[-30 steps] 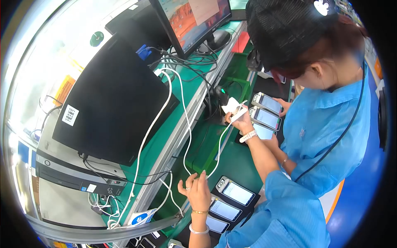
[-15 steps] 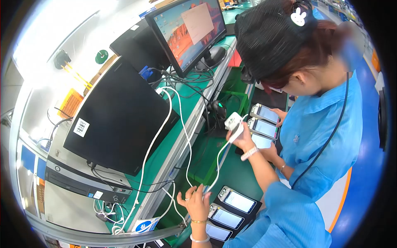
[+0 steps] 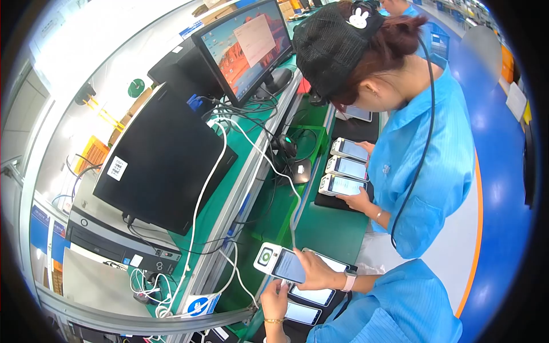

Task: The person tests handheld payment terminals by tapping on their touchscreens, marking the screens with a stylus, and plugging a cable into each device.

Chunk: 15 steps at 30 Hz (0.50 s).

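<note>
My right hand, with a pale watch at the wrist, grips a white handheld terminal that has a phone-like screen and a green ring at its head end. At the terminal's lower edge, my left hand is closed in a pinch; a small white bit shows at its fingertips, too small to identify. A white cable runs down from the monitor area and passes out of sight behind my right hand. Below my hands, more terminals with lit screens lie on a black mat, partly covered by my right hand.
Beside me a co-worker in blue handles several terminals on another black mat. A monitor, a black panel and a computer case stand on the green bench. Green bins lie between bench and worktop.
My right hand has come down and toward me with the terminal, which now shows its screen. My left hand's spread fingers have closed at its lower edge. The view has shifted slightly.
</note>
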Each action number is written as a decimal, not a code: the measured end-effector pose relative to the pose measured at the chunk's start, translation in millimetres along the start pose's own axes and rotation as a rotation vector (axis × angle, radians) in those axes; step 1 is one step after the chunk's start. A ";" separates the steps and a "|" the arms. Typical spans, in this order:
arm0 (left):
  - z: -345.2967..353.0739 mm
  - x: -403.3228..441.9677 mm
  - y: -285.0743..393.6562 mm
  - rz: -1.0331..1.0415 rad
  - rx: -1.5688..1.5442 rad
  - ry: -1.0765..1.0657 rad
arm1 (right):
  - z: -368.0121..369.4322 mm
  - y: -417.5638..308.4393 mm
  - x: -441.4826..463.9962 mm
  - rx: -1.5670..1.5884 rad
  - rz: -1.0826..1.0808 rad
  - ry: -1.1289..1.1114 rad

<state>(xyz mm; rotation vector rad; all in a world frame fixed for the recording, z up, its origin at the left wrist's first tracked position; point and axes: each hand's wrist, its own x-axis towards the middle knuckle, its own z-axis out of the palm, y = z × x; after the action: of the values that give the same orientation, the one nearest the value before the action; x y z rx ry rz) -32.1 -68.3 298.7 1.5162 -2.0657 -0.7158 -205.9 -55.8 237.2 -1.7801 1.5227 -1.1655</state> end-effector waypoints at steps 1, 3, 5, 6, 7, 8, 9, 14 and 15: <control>-3.0 -6.8 -2.8 -0.048 0.001 -0.039 | 1.8 -5.5 -4.7 -0.039 -0.042 -0.013; -7.1 -19.8 -4.4 -0.094 -0.058 -0.058 | 4.1 -15.6 -14.3 -0.122 -0.129 -0.023; -7.9 -34.0 -16.4 -0.131 -0.120 -0.055 | 11.9 -19.6 -23.2 -0.105 -0.141 -0.028; -9.8 -41.2 -21.9 -0.163 -0.180 -0.050 | 16.4 -22.7 -27.8 -0.089 -0.154 -0.028; -15.1 -47.1 -19.5 -0.096 -0.192 -0.038 | 16.4 -31.4 -32.0 -0.064 -0.119 -0.044; -14.4 -54.5 -27.3 -0.100 -0.195 -0.042 | 19.7 -37.0 -36.1 -0.065 -0.114 -0.047; -11.8 -61.5 -40.0 -0.107 -0.235 -0.015 | 22.9 -41.5 -39.2 -0.053 -0.085 -0.066; -27.1 -90.1 -55.7 -0.128 -0.381 0.043 | 33.9 -67.2 -57.2 -0.114 0.100 -0.091; -34.6 -98.1 -64.7 -0.153 -0.389 0.013 | 36.5 -66.4 -56.1 -0.060 0.184 -0.032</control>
<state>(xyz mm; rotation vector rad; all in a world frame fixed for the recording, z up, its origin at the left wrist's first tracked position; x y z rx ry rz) 63.1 5.2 275.3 1.4537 -1.6876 -1.0904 -140.4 8.4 258.5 -1.6484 1.6791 -1.0068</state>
